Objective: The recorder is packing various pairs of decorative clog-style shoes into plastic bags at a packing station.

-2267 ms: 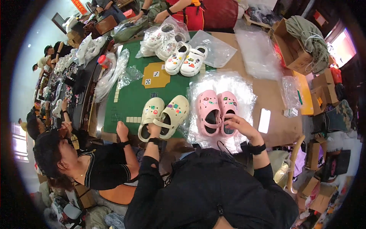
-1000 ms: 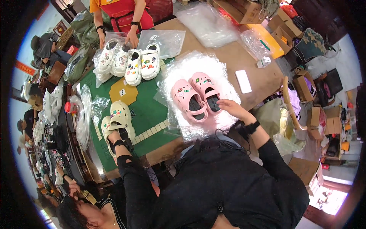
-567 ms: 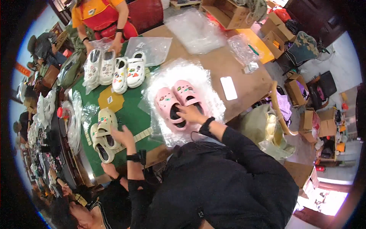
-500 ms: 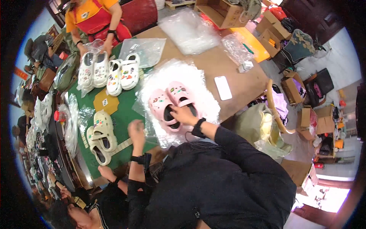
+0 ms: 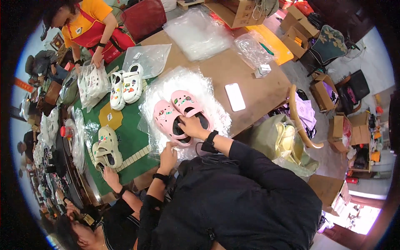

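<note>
Head view. Locate the pink clogs [image 5: 163, 126] side by side on clear plastic bags [image 5: 217, 111] atop the surface [image 5: 262, 96], toes facing the far side. Note the right hand [image 5: 192, 126] with fingers inside the left clog's opening; cannot tell whether clamped on the shoe or merely resting there. Note the left hand [image 5: 168, 158] just beside the heel of the same clog, near the bags' lower edge; cannot tell from this angle whether apart or closed.

Compare with the preceding seconds: find the left hand withdrawn from the beige clogs [image 5: 107, 139] and brought beside the pink pair, and the right hand shifted from the right pink clog to inside the left one. Find a co-worker's hand [image 5: 111, 177] now at the heel end of the beige clogs. Judge handling accordingly: beige pair released, pink pair now attended with both hands.
</note>
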Motion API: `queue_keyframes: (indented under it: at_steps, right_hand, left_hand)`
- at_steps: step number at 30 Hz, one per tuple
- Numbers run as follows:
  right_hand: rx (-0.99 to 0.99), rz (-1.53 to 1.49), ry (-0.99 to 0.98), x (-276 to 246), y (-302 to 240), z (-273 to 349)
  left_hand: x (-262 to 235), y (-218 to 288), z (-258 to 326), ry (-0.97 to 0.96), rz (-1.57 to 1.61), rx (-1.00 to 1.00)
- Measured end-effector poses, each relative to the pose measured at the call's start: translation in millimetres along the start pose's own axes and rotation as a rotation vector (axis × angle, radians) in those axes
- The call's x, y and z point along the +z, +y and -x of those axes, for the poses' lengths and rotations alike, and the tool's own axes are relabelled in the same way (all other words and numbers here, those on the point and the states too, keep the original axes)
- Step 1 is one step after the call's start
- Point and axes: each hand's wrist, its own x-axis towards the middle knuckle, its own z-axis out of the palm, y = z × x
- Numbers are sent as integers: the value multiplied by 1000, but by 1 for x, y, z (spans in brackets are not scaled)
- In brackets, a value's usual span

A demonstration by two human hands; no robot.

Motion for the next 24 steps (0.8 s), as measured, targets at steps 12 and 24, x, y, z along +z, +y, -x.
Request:
queue_keyframes:
  at_steps: [12, 24]
  right_hand:
    - [37, -31, -126, -25, 11, 9]
    - [53, 85, -387, -6, 6, 2]
  left_hand:
    - [67, -40, 5, -161, -475, 60]
    - [73, -45, 3, -293, -457, -92]
